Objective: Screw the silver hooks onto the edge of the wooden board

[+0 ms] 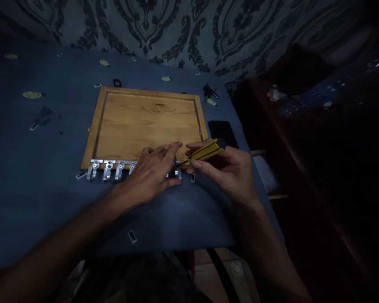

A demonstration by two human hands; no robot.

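Note:
A shallow wooden panel with a raised frame point(148, 122) lies on the table, a row of silver metal hooks point(107, 170) along its near edge. My left hand point(153, 170) bends over that edge, its thumb and fingers around a metal hook point(178, 173) at the right of the row; part of this hook is hidden. In my right hand point(230, 170) is a yellow and black screwdriver point(206, 150), gripped by its handle and tilted. Its tip reaches down to the hook beside my left fingers; the screw there is too small to make out.
A blue patterned cloth point(50, 202) covers the table. A black phone-like slab point(223, 134) lies right of the panel, with a small dark object point(210, 91) behind. Patterned wall fabric point(145, 25) rises at the back. A plastic bottle point(322, 94) lies at the right on dark furniture.

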